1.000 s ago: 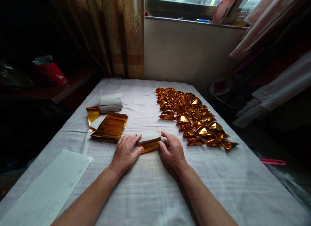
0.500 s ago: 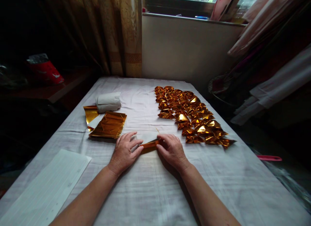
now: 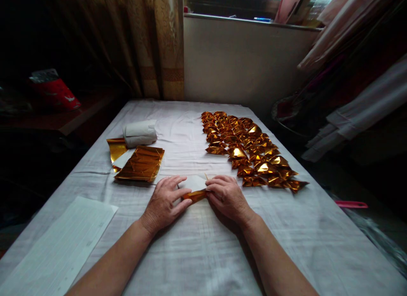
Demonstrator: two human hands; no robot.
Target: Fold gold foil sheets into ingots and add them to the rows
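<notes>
- Both forearms enter from the desk's near edge, their upper parts cut off by the bottom of the view.
- A white lined sheet [image 3: 60, 245] lies at the near left corner of the desk [image 3: 203, 253], partly cut off at the picture's lower left.
- The left hand [image 3: 163, 202] and right hand [image 3: 227, 196] rest side by side on the white cloth, about midway along the desk, each pinching one end of the foil paper [image 3: 194, 190] between them.
- That paper is a small folded piece: white on its upper face, shiny gold along the near folded edge. Fingers hide both its ends, so its full outline cannot be made out.
- The left grip has thumb and fingers closed on the paper's left end; the right grip has curled fingers pressing on its right end. The paper lies flat on the cloth, touching both hands.
- Just beyond the left hand, toward the left edge, sits a stack of flat gold sheets [image 3: 141, 163], with a white roll [image 3: 140, 133] behind it.
- Toward the right edge, rows of folded gold pieces [image 3: 249, 149] run from near the right hand to the far end.
- Past the far edge hang a curtain [image 3: 152, 46] and a wall under a window; the left surroundings are too dark to read.
</notes>
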